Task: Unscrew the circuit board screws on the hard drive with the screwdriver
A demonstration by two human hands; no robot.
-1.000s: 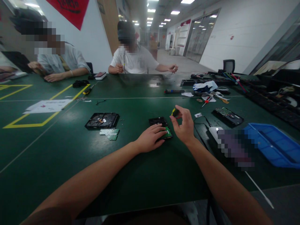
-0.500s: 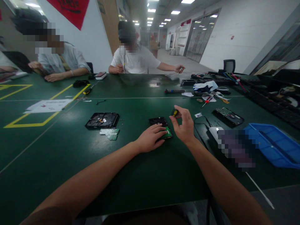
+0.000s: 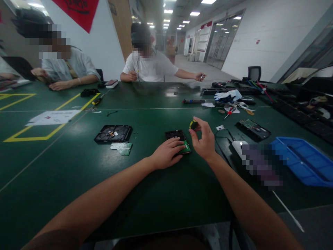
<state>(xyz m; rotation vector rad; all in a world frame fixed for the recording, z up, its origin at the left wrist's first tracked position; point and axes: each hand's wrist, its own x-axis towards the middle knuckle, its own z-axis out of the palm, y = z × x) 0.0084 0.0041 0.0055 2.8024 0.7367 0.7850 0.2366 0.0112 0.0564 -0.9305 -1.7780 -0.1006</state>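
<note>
My left hand [image 3: 169, 153] lies over a small hard drive [image 3: 186, 148], its fingers stretched out and resting on the drive. The drive's black casing and green circuit board show around the fingers. Just to the right, my right hand [image 3: 204, 135] is closed in a pinch on the black and yellow handle of a screwdriver [image 3: 193, 124]. That handle stands above the drive's right side. I cannot make out the shaft or whether its tip touches the drive.
Left of my hands lie a larger black drive [image 3: 113, 133], a loose circuit board [image 3: 122, 148] and tiny screws. On the right are another drive [image 3: 253, 129], a phone-like slab [image 3: 257, 161] with a cable, and a blue tray [image 3: 307, 163]. Two people sit across the table.
The screwdriver handle has turned a little in my right hand, showing more of its yellow side. My left hand and the drive have hardly moved.
</note>
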